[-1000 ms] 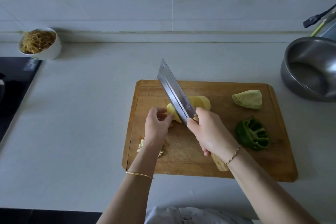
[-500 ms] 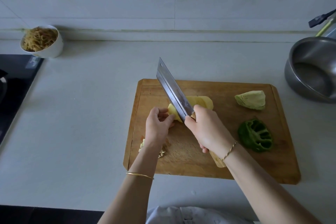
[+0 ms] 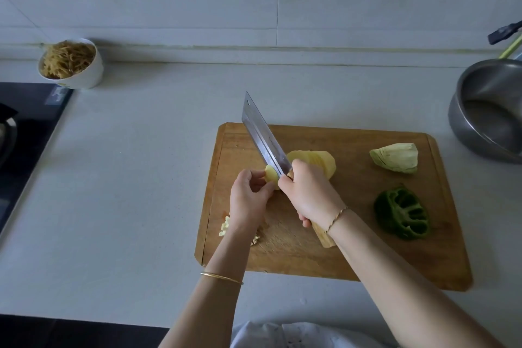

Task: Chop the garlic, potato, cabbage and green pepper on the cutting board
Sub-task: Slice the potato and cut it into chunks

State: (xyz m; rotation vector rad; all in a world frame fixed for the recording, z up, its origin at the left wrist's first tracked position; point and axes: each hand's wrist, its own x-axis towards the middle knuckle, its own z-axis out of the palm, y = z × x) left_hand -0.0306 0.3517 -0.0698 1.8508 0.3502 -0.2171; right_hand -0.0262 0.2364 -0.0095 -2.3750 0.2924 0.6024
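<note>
- Slicing of the potato point(image 3: 319, 162) is under way mid-way along the cutting board point(image 3: 353, 248): a fan of slices lies right of the cleaver point(image 3: 262, 138), and a small end piece lies left of it.
- Chopped garlic point(image 3: 224, 227) is seen by the left edge; the cabbage wedge point(image 3: 395, 157) and the green pepper point(image 3: 402, 213) are left uncut.
- The cleaver handle is wrapped by the right hand point(image 3: 308, 192); the end piece is pinched by the left hand point(image 3: 248, 200).
- Compared with 1 s ago, less unsliced potato is left.

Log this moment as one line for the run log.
step: slicing potato | right hand: grips cleaver | left hand: pinches potato end | chopped: garlic | waiting: cabbage, green pepper
</note>
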